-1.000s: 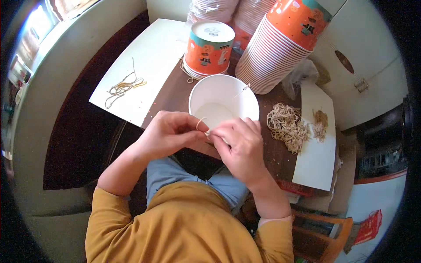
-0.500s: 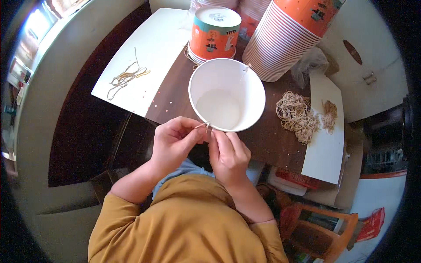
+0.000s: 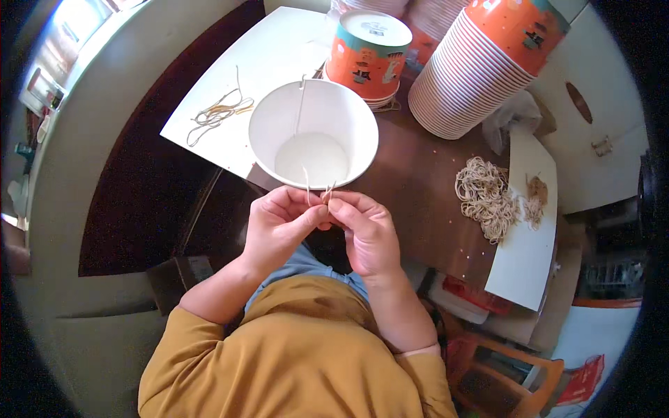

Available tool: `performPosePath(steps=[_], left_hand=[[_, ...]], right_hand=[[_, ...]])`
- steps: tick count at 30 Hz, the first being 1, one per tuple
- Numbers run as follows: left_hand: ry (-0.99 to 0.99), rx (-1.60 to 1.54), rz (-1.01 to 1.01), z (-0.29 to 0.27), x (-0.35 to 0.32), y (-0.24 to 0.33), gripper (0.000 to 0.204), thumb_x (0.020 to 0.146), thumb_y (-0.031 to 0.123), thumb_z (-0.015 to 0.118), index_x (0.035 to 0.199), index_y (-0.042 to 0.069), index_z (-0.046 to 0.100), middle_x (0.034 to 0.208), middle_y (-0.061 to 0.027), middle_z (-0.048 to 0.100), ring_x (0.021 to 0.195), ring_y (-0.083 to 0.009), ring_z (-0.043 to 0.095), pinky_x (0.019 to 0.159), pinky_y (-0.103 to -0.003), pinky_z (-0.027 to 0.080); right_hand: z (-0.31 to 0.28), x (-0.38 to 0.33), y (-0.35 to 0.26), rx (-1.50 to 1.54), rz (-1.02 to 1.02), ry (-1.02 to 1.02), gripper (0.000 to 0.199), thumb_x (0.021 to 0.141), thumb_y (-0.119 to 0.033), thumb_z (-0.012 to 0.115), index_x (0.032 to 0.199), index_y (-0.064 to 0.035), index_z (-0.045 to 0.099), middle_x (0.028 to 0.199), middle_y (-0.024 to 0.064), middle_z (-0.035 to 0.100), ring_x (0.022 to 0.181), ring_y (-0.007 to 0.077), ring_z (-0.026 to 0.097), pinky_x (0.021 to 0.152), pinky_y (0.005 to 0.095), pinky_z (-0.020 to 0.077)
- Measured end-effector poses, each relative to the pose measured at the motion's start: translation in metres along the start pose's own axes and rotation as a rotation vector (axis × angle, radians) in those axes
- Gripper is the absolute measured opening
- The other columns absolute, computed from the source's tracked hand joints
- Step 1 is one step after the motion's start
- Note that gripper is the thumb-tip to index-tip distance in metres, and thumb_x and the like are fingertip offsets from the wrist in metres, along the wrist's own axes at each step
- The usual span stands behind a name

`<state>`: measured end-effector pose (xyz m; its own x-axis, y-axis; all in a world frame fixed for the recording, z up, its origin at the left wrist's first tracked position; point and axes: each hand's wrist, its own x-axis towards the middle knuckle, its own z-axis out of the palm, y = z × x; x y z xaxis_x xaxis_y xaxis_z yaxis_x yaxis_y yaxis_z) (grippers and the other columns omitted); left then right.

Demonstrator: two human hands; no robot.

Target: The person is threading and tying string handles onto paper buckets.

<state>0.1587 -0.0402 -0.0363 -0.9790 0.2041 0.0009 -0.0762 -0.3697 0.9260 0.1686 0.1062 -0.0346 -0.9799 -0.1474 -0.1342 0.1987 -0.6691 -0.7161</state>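
Seen from the head camera, we look down on a dark brown table (image 3: pixel 418 188) with both of our hands raised over its near edge. Our left hand (image 3: pixel 279 226) and right hand (image 3: pixel 366 233) are brought together, fingertips meeting, and pinch a thin pale string (image 3: pixel 306 187) between them. The string runs up from the fingers across the mouth of a white paper cup (image 3: pixel 313 132) and over its far rim. The cup stands upright and open just beyond our fingertips, near the middle of the table; whether the hands touch its rim we cannot tell.

Behind the cup, toward the far edge, stands an orange printed cup (image 3: pixel 366 52) with a white lid. To its right, a long stack of nested cups (image 3: pixel 481 66) lies tilted toward the far right corner. A white sheet (image 3: pixel 258 76) covers the far left corner and carries a loose bundle of cut strings (image 3: pixel 216 113), well apart from the hands. On the right side lies a heap of pale rubber bands (image 3: pixel 484 195), partly on the bare wood and partly on a second white sheet (image 3: pixel 523 258) that overhangs the right edge. A smaller brownish tuft (image 3: pixel 535 191) rests on that sheet just beside the heap. Our mustard sleeves (image 3: pixel 306 362) fill the lower foreground.
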Motion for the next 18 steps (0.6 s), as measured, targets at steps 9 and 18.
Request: performPosePath(steps=[9,18], left_hand=[[0.102,0.177,0.166,0.001,0.003,0.004,0.008,0.083,-0.003,0.067,0.089,-0.004,0.063,0.082,-0.0086,0.068,0.073,-0.0118,0.065,0.066,-0.024,0.054],[0.062,0.715,0.415,-0.001,0.006,0.016,0.01,0.076,0.0,0.074,0.082,0.0,0.066,0.076,-0.0035,0.069,0.07,-0.0057,0.063,0.063,-0.021,0.051]], right_hand=[[-0.002,0.002,-0.004,-0.66,-0.32,0.189,0.013,0.084,-0.01,0.065,0.094,-0.0015,0.067,0.092,0.0073,0.065,0.077,0.0135,0.06,0.073,0.0256,0.0491],[-0.002,0.018,-0.042,-1.784,-1.283,-0.195,0.021,0.077,-0.013,0.059,0.095,-0.0055,0.065,0.091,0.0045,0.058,0.07,0.0181,0.052,0.067,0.0349,0.0401]])
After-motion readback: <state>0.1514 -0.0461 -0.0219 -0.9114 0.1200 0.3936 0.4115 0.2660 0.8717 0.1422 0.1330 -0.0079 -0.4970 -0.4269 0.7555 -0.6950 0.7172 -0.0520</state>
